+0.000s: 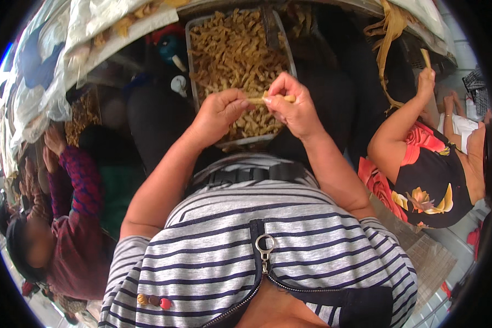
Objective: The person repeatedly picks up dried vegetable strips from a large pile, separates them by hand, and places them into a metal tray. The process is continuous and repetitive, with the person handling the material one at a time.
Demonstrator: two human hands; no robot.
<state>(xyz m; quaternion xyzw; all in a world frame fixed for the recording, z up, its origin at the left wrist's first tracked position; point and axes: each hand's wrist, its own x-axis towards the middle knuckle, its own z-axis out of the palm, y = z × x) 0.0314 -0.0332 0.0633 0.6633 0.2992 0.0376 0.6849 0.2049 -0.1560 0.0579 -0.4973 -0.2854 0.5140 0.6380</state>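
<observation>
Over the tub, a short yellowish strip [255,100] is stretched between my two hands. My left hand [221,112] pinches its left end between thumb and fingertips. At the other end, my right hand [292,104] grips what looks like a looped or knotted part, and a pale tip sticks out beyond the thumb. Beneath both hands stands a pale plastic tub [192,65] filled with short, twisted pieces [233,49] of the same yellow-brown colour. The exact material cannot be told. A dark, flat strip-like object [269,28] lies across the tub's far right corner.
A plastic-covered table edge [127,41] curves across the top, with long tan strips [387,49] hanging at right. Left of the tub are a teal round object [170,47] and a white disc [178,84]. Co-workers sit on both sides; one's hand [425,80] holds a strip.
</observation>
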